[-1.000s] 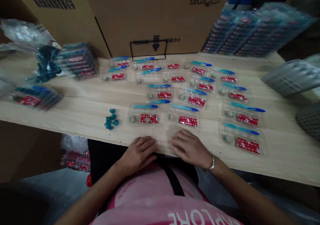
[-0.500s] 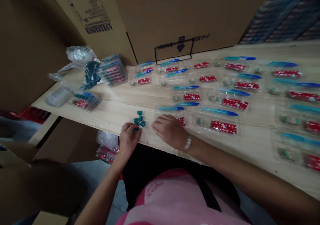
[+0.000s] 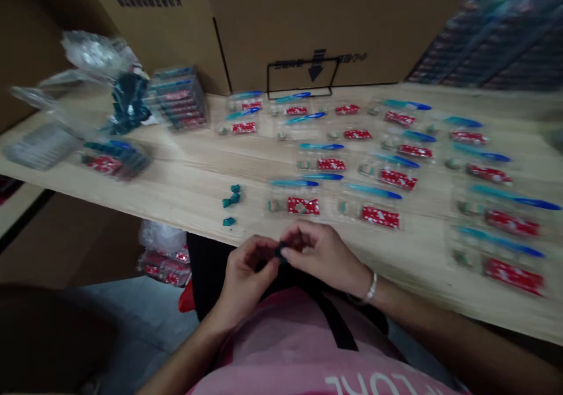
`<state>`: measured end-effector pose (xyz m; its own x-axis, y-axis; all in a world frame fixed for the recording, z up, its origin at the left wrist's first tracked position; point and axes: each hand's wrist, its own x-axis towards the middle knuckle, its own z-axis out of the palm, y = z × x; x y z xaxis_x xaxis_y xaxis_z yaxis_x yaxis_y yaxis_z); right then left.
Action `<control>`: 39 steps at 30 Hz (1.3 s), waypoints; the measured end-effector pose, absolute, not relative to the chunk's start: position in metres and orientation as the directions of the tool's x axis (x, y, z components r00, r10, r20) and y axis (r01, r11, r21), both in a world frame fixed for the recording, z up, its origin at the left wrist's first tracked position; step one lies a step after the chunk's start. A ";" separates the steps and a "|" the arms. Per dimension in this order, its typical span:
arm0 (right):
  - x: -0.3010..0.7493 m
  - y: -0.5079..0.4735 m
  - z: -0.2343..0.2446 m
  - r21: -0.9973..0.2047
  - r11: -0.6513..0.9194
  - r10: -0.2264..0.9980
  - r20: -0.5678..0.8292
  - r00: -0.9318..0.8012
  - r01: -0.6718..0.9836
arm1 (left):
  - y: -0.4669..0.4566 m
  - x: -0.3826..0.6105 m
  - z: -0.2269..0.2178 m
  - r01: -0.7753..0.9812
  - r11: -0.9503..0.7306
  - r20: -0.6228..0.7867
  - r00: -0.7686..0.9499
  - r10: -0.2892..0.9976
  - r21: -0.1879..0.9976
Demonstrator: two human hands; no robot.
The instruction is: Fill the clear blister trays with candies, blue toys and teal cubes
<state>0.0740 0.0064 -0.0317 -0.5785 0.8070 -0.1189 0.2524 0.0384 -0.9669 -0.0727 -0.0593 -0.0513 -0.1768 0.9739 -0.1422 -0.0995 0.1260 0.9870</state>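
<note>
My left hand (image 3: 250, 269) and my right hand (image 3: 319, 251) meet in front of my body at the table's near edge. Between their fingertips they pinch a small dark teal piece (image 3: 280, 252), and both are closed on it. What kind of piece it is I cannot make out. Several similar teal pieces (image 3: 231, 198) lie loose on the wood just beyond my left hand. Past my right hand sits a clear plastic tray (image 3: 281, 191) with a blue toothbrush-like stick (image 3: 294, 183), a red patterned packet (image 3: 303, 206) and a small pale item on top of the packet.
More filled trays (image 3: 380, 215) spread in rows across the wooden table (image 3: 189, 178). At the left stand stacked trays (image 3: 178, 99), a bag of teal pieces (image 3: 127, 103) and nested clear trays (image 3: 41, 146). Large cardboard boxes (image 3: 303, 26) wall off the back.
My left hand has left the loose teal pieces, fewer of which remain there. My right hand has drawn back from the tray, and both now hold one piece together. The view has shifted.
</note>
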 end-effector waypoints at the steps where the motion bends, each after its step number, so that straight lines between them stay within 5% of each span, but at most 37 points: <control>1: 0.088 -0.006 -0.035 -0.977 -0.062 0.808 -0.170 -0.564 0.206 | -0.062 -0.064 -0.051 -0.157 0.178 -0.195 -0.099 0.976 0.971; 4: 0.120 -0.037 -0.046 -0.973 -0.211 0.842 -0.229 -0.488 0.093 | -0.065 -0.043 -0.053 -0.288 0.302 -0.285 0.099 0.953 0.909; 11: 0.153 -0.061 -0.050 -0.996 -0.085 0.897 -0.076 -0.436 0.000 | -0.064 -0.011 -0.054 -0.342 0.530 -0.445 0.299 0.844 0.776; 15: 0.161 -0.062 -0.057 -0.985 -0.157 0.875 -0.106 -0.472 -0.069 | -0.068 -0.006 -0.056 -0.319 0.656 -0.562 0.343 0.752 0.684; 21: 0.167 -0.047 -0.063 -0.965 -0.222 0.838 -0.117 -0.533 -0.138 | -0.068 -0.010 -0.051 -0.286 0.635 -0.540 0.347 0.767 0.718; 26: 0.167 -0.013 -0.063 -0.971 0.198 0.857 0.107 -0.503 0.131 | -0.058 -0.026 -0.053 -0.275 0.508 -0.497 0.114 0.860 0.817; 30: 0.154 0.002 -0.069 -0.735 0.580 0.705 0.238 -0.668 0.351 | -0.050 -0.035 -0.057 -0.375 0.504 -0.542 0.004 0.840 0.778; 34: 0.142 0.003 -0.072 -0.596 0.648 0.688 0.189 -0.701 0.474 | -0.051 -0.038 -0.057 -0.426 0.495 -0.534 0.034 0.845 0.757; 39: 0.145 -0.005 -0.060 -0.696 0.584 0.733 0.232 -0.639 0.417 | -0.056 -0.038 -0.055 -0.318 0.362 -0.393 -0.037 0.919 0.876</control>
<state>0.1446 -0.0046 -0.0596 -0.6392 0.7332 0.2320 0.4175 0.5842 -0.6960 -0.0382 -0.0560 -0.0546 -0.0370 0.9189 -0.3927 -0.3185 0.3616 0.8762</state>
